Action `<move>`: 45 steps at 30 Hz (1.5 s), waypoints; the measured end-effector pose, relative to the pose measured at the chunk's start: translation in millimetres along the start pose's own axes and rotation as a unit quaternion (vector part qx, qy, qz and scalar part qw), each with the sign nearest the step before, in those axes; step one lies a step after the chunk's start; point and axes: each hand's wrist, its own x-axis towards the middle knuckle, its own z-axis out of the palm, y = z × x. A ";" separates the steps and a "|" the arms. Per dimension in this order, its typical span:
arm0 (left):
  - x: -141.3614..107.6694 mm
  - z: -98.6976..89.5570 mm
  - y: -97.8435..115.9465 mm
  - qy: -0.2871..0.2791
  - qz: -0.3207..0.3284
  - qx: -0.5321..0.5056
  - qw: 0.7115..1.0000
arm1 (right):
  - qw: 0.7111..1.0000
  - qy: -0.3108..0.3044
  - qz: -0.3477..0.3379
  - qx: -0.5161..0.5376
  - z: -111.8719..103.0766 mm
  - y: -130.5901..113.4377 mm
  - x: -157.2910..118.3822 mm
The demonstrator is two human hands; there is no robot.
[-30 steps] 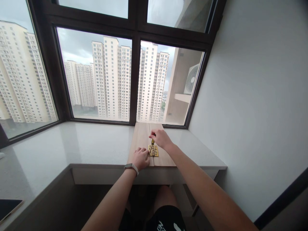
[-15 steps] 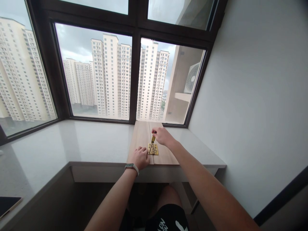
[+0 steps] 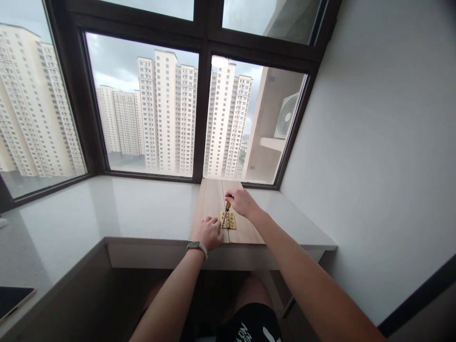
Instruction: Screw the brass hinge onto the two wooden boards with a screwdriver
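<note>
Hinge [image 3: 232, 221] laid across the seam of two boards [image 3: 209, 199]; fastening judged unfinished, seated screws too small to be counted. Left of hinge: left hand [image 3: 210, 233] rested on board, fingertips at hinge's edge; any pinch cannot be told. Beyond hinge: driver [image 3: 228, 206], slanted to left leaf, handle closed in right hand [image 3: 242, 202].

Two boards [image 3: 210, 199] on a white bench [image 3: 149, 209]

The bench is pale and faintly glossy, turning a corner toward the left. Both boards, light wood, lie flat on it side by side, running from its back edge to about its front edge with a thin seam between them. A gold hinge [image 3: 232, 221] lies across that seam. At far left are a dark-faced slab [image 3: 14, 300] and a small white thing [image 3: 3, 222], both cut off by the frame.
</note>
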 end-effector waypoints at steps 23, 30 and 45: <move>0.5 -1.7 1.5 -0.016 -0.009 -0.008 1.000 | 0.999 0.028 0.026 0.005 -1.4 -0.8 -1.3; 0.7 0.8 -0.6 -0.013 -0.004 -0.009 1.000 | 0.999 -0.012 0.016 0.035 0.0 2.0 3.1; 0.0 -3.4 2.9 -0.025 -0.014 -0.012 1.000 | 0.996 -0.016 0.083 -0.007 -3.1 -3.5 0.3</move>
